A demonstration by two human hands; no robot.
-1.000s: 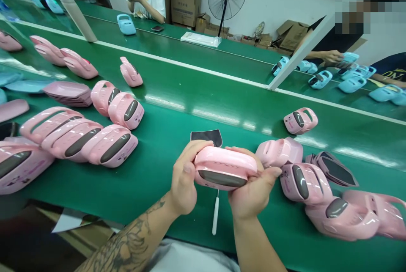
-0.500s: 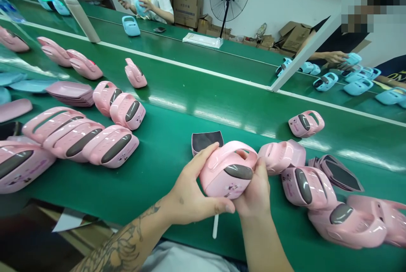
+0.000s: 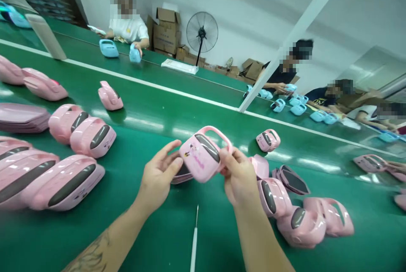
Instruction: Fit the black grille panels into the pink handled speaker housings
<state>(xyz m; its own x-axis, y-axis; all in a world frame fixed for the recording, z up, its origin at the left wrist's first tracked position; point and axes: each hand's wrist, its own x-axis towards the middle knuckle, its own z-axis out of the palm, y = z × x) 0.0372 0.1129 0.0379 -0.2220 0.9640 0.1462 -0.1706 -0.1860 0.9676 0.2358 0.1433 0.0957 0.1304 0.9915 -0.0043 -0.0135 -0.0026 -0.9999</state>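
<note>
My right hand (image 3: 237,172) grips a pink plastic handheld case (image 3: 200,160) at its right side, by the loop handle. The case is tilted, with its dark window and cartoon print facing me. Beside its left edge my left hand (image 3: 161,174) is open, thumb and fingers apart; whether the thumb tip touches the case I cannot tell. Behind the case lies a stack of dark-faced pink panels (image 3: 183,175), partly hidden. Below the hands, a thin screwdriver (image 3: 194,242) with a white handle rests on the green bench, its tip pointing away from me.
Several pink cases (image 3: 74,185) stand in rows on the left, and more (image 3: 301,225) lie to the right beside dark-faced panels (image 3: 291,179). One case (image 3: 268,140) sits farther back. A white divider strip (image 3: 152,85) crosses the bench. Co-workers (image 3: 130,28) handle blue cases beyond it.
My left hand has come off the case and drawn to its left. The case has turned in my right hand, its print now angled the other way. The view has shifted, uncovering the screwdriver.
</note>
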